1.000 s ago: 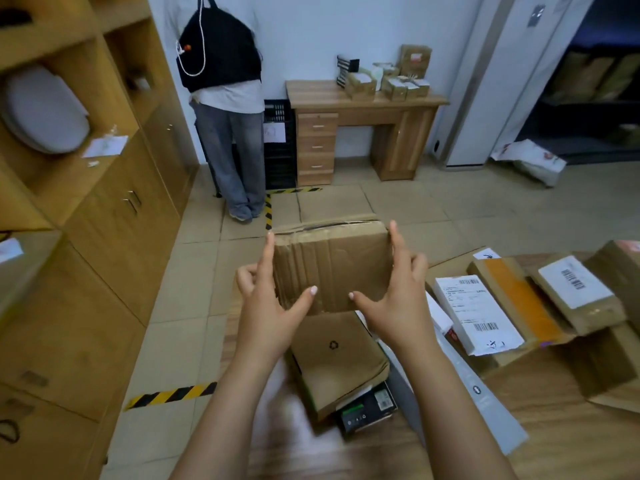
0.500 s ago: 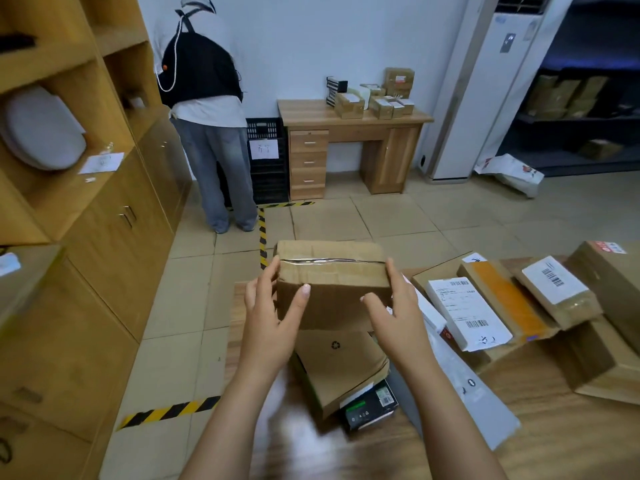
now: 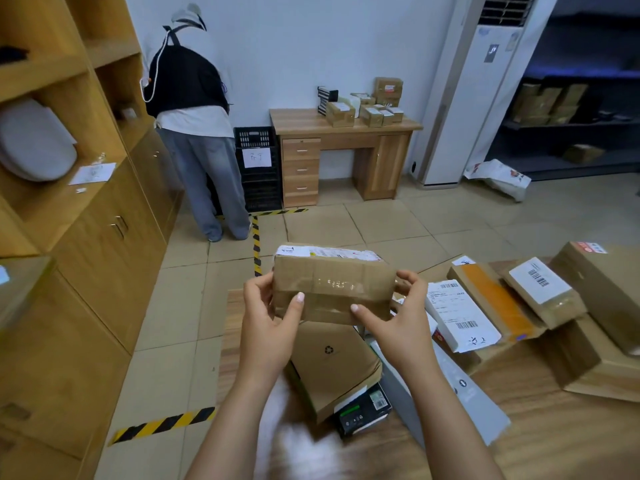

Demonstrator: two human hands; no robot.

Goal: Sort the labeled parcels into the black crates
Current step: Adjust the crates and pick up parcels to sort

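Note:
I hold a brown cardboard parcel above the near end of the wooden table, its white shipping label on the top face, turned away from me. My left hand grips its left end with the thumb on the front. My right hand grips its right end the same way. Several more labeled parcels lie on the table to the right. A stack of black crates with a paper tag stands against the far wall beside a desk.
A person with a black backpack stands at the crates, back turned. Wooden cabinets line the left. The desk holds small boxes. A flat brown parcel and a dark box lie under my hands.
I have tipped the parcel away from me, so its flat face went from facing me to facing up and its taped side now faces me. My view lifted slightly.

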